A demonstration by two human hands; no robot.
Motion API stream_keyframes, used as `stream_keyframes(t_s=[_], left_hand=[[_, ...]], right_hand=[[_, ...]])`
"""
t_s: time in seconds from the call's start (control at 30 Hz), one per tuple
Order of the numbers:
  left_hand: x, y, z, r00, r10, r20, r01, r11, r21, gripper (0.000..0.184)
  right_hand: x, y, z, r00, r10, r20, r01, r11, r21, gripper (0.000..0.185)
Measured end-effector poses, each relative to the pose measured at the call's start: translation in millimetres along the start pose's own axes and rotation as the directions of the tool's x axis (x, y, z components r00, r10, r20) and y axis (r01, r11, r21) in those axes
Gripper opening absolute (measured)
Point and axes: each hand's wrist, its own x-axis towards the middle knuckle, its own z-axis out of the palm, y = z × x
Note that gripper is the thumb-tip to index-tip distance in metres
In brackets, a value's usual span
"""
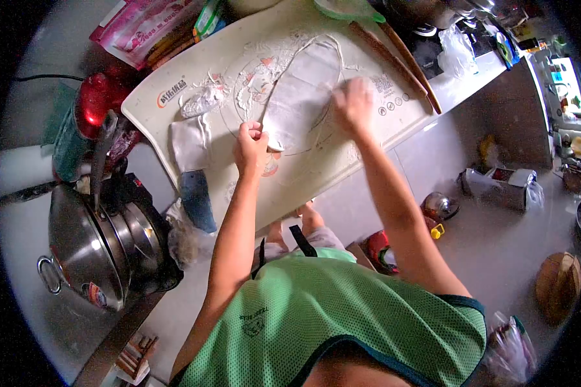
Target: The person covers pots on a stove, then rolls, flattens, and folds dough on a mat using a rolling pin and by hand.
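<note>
A thin, pale oval sheet (303,90) with a raised white cord-like edge lies on the cream board (316,180). At its lower left, my left hand (250,145) has its fingers closed on the edge. My right hand (355,103) is over the right side of the sheet, smeared by motion, so its fingers and anything in them cannot be made out. Left of the sheet are a lumpy white roll (201,102) and a whitish rectangular piece (190,143). A blue flat piece (197,201) hangs over the board's near edge. White strands and bits are scattered around.
Two long brown sticks (403,61) lie along the board's right side, near a green strainer-like bowl (348,9). A lidded steel pot (87,248) stands at left, beside a red shiny object (95,106). Bags and a steel bowl (440,205) are on the floor at right.
</note>
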Motion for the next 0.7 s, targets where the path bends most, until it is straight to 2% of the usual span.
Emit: stream_keyframes(t_s=[0.03, 0.07, 0.1, 0.13, 0.2, 0.23, 0.27, 0.33, 0.4, 0.43, 0.47, 0.5, 0.53, 0.6, 0.63, 0.67, 0.7], left_hand=[[-1.6, 0.8, -0.5, 1.000, -0.008, 0.012, 0.009, 1.000, -0.007, 0.025], [-2.6, -2.2, -0.4, 1.000, -0.010, 0.016, 0.010, 1.000, -0.006, 0.025], [-2.0, -6.5, -0.5, 0.998, 0.059, 0.014, -0.058, 0.998, -0.034, 0.025], [-1.9, -9.1, -3.4, 0.992, 0.127, 0.010, -0.126, 0.990, -0.060, 0.025], [-4.7, -11.1, -8.6, 0.989, 0.147, 0.026, -0.146, 0.989, -0.026, 0.024], [-10.6, -10.7, -8.7, 0.972, 0.233, -0.038, -0.233, 0.972, 0.003, 0.024], [-18.7, -11.1, -8.1, 0.944, 0.316, -0.099, -0.313, 0.949, 0.039, 0.023], [-39.2, -7.8, -5.0, 0.823, 0.568, -0.026, -0.557, 0.815, 0.161, 0.022], [-61.3, -14.4, 5.0, 0.743, 0.666, 0.066, -0.669, 0.735, 0.112, 0.022], [-70.3, -19.7, 7.4, 0.740, 0.669, 0.064, -0.672, 0.733, 0.109, 0.022], [-78.3, -25.8, 8.9, 0.650, 0.737, 0.186, -0.759, 0.643, 0.107, 0.027], [-82.3, -29.9, 11.5, 0.545, 0.782, 0.302, -0.833, 0.545, 0.092, 0.033], [-84.1, -30.7, 16.3, 0.450, 0.778, 0.438, -0.887, 0.446, 0.121, 0.047], [-83.9, -13.4, 32.9, 0.328, 0.685, 0.651, -0.924, 0.376, 0.070, 0.064], [-74.9, -4.0, 40.3, 0.334, 0.687, 0.646, -0.923, 0.377, 0.076, 0.064], [-63.3, 5.1, 47.0, 0.212, 0.658, 0.723, -0.946, 0.323, -0.017, 0.073], [-54.6, 10.1, 50.9, 0.083, 0.615, 0.784, -0.953, 0.280, -0.119, 0.082]], right_hand=[[-14.2, -24.3, -1.9, 1.000, 0.003, 0.003, -0.003, 1.000, -0.004, 0.080], [-27.6, -44.1, -2.2, 0.998, -0.062, -0.017, 0.064, 0.981, 0.185, 0.078], [-33.3, -54.3, -1.5, 0.991, -0.124, -0.052, 0.135, 0.920, 0.368, 0.077], [-35.8, -36.5, -2.3, 0.998, 0.044, -0.034, -0.039, 0.989, 0.144, 0.077], [-40.1, -5.4, -17.1, 0.943, 0.253, -0.215, -0.257, 0.966, 0.008, 0.077], [-44.4, -2.6, -21.1, 0.928, 0.295, -0.228, -0.322, 0.942, -0.093, 0.078], [-49.3, -9.1, -15.9, 0.927, 0.297, -0.229, -0.326, 0.940, -0.100, 0.078], [-55.6, -45.7, 8.5, 0.993, 0.121, 0.008, -0.119, 0.984, -0.136, 0.077], [-63.5, -90.6, 24.6, 0.995, -0.101, -0.021, 0.103, 0.985, 0.135, 0.077], [-62.7, -102.0, 8.2, 0.998, -0.062, 0.000, 0.058, 0.931, 0.361, 0.076], [-61.9, -87.5, 6.7, 0.998, -0.062, -0.004, 0.059, 0.931, 0.359, 0.076], [-60.3, -57.9, 3.5, 0.991, 0.107, -0.083, -0.083, 0.963, 0.256, 0.076], [-59.3, -34.1, -2.2, 0.948, 0.262, -0.179, -0.234, 0.958, 0.163, 0.076], [-66.2, -18.0, -24.0, 0.881, 0.417, -0.223, -0.412, 0.908, 0.070, 0.076], [-69.2, -19.9, -21.6, 0.921, 0.350, -0.174, -0.370, 0.923, -0.106, 0.074], [-68.6, -28.0, -13.7, 0.923, 0.342, -0.174, -0.363, 0.926, -0.104, 0.074], [-71.3, -45.2, -6.0, 0.987, 0.148, -0.064, -0.147, 0.989, 0.018, 0.069]])
